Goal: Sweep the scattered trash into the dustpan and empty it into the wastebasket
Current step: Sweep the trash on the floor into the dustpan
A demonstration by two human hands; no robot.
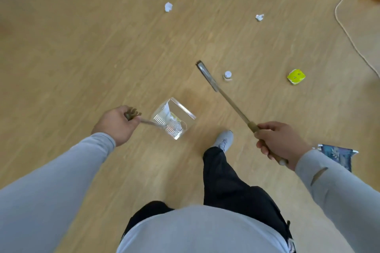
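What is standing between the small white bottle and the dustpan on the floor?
Only the broom head lies between them, just left of the small white bottle. Beyond it, bare floor runs to the dustpan.

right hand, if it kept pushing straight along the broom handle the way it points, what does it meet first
Probably bare floor. The right hand points the broom up-left, and past its head nothing lies in that line; the small white bottle sits just to the right of it. Depth is unclear.

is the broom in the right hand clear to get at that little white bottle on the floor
Probably yes: the broom head in the right hand sits just beside the small white bottle, with only bare floor between them.
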